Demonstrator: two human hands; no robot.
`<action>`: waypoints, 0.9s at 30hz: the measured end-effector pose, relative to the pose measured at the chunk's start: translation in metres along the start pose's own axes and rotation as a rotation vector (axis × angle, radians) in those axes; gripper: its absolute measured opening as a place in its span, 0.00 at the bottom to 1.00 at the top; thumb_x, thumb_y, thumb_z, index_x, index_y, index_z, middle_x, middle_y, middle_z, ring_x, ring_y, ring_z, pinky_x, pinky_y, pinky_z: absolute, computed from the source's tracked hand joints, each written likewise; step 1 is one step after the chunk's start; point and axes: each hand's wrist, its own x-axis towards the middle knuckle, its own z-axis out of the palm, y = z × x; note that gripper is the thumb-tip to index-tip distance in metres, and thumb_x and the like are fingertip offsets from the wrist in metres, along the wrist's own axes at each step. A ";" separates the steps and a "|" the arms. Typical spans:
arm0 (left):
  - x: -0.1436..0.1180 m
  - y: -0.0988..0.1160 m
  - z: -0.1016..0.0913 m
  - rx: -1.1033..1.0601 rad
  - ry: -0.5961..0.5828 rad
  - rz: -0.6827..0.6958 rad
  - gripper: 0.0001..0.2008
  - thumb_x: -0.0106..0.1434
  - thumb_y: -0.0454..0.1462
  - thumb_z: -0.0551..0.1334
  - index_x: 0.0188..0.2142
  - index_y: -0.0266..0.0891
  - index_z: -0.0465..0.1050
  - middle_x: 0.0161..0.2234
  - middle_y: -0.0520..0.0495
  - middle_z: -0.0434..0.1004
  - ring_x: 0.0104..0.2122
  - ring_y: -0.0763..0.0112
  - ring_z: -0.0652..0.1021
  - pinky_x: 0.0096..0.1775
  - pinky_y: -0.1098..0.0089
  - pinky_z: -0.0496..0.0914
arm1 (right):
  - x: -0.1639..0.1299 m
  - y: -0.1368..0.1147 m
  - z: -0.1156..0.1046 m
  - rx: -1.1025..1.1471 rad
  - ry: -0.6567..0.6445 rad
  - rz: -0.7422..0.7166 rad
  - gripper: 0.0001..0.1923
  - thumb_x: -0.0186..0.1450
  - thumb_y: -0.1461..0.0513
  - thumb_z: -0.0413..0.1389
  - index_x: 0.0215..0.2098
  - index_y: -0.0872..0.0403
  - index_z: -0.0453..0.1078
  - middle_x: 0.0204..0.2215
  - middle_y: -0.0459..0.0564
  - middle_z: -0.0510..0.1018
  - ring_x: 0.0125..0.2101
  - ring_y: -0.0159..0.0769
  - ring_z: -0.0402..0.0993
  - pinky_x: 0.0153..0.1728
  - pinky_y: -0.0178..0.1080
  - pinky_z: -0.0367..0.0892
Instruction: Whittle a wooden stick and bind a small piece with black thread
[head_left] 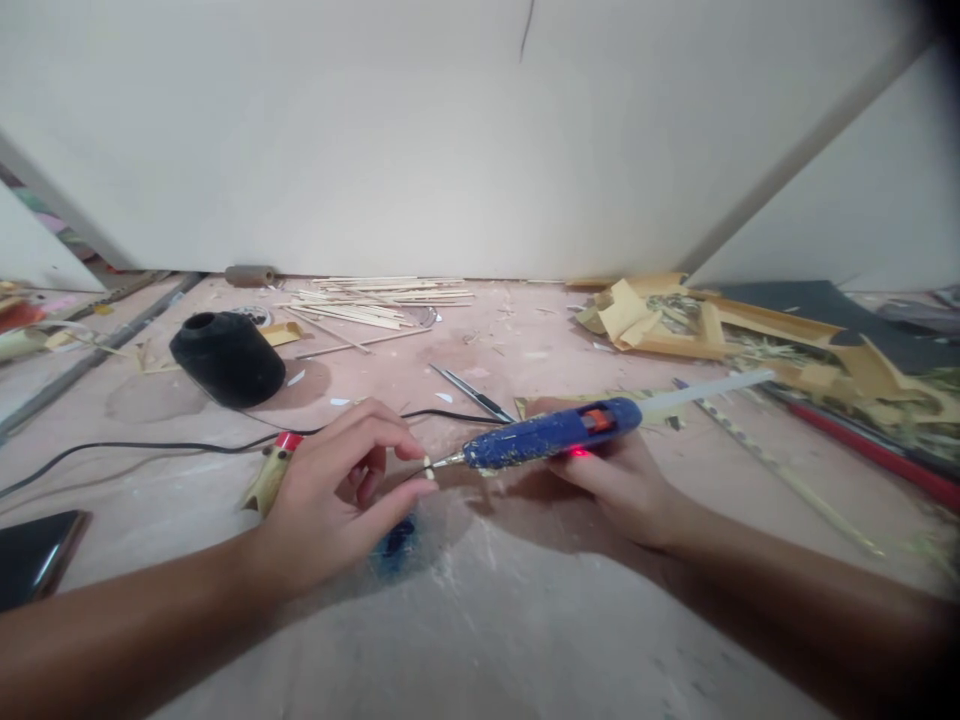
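Glue gun (551, 432), blue and flecked with dried glue, lies nearly level above the middle of the pinkish work surface (525, 620), its metal nozzle pointing left and a pale glue stick (709, 390) jutting out of its back toward the right. Right hand (619, 478) grips it from below, fingers wrapped around the handle beneath the body. Left hand (341, 490) meets the nozzle tip, thumb and forefinger pinching a tiny pale piece (428, 466) right at the nozzle; the other fingers are loosely curled. A blue smear (395, 540) shows on the surface under that hand.

A black cord (150, 447) runs off left past a small red-capped piece (274, 470). Behind it a black spool (227, 358) rests well apart from the hands. A heap of thin wooden sticks (382, 298) lies along the far wall (480, 140), which closes off the surface there. Scissors (472, 392) lie just behind the gun. Cardboard scraps (712, 325) crowd the right edge, and a dark phone (37, 555) sits at the near left edge. Bare surface stretches in front of both forearms.
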 end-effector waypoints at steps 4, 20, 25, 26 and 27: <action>0.000 0.001 0.000 -0.010 0.002 0.002 0.07 0.64 0.34 0.69 0.40 0.40 0.73 0.37 0.49 0.72 0.23 0.79 0.69 0.22 0.75 0.63 | -0.001 0.006 -0.003 -0.042 0.021 -0.030 0.04 0.59 0.64 0.58 0.27 0.51 0.69 0.24 0.44 0.70 0.27 0.37 0.66 0.29 0.37 0.60; 0.000 0.001 0.002 -0.023 0.021 0.037 0.07 0.64 0.33 0.69 0.40 0.38 0.74 0.37 0.49 0.72 0.23 0.80 0.69 0.22 0.76 0.63 | 0.001 0.005 -0.004 -0.011 -0.046 -0.072 0.04 0.59 0.66 0.56 0.28 0.52 0.67 0.24 0.43 0.67 0.26 0.34 0.63 0.28 0.36 0.58; 0.000 0.001 0.002 -0.026 0.026 0.039 0.06 0.64 0.33 0.69 0.39 0.37 0.74 0.36 0.49 0.73 0.23 0.79 0.69 0.21 0.76 0.62 | 0.000 0.005 -0.003 0.010 -0.055 -0.055 0.03 0.60 0.66 0.56 0.29 0.53 0.67 0.26 0.44 0.69 0.28 0.35 0.65 0.29 0.37 0.58; 0.000 0.001 0.002 -0.027 0.027 0.038 0.06 0.64 0.33 0.69 0.39 0.37 0.74 0.36 0.49 0.72 0.24 0.79 0.69 0.21 0.76 0.62 | 0.000 0.005 -0.003 0.013 -0.055 -0.053 0.03 0.60 0.66 0.55 0.29 0.53 0.67 0.25 0.44 0.68 0.27 0.35 0.64 0.29 0.37 0.57; 0.000 0.001 0.002 -0.029 0.030 0.038 0.06 0.63 0.33 0.69 0.39 0.37 0.74 0.36 0.49 0.72 0.24 0.79 0.69 0.22 0.75 0.62 | 0.000 0.005 -0.003 0.013 -0.055 -0.057 0.03 0.60 0.65 0.56 0.29 0.53 0.67 0.25 0.43 0.68 0.27 0.34 0.63 0.29 0.37 0.57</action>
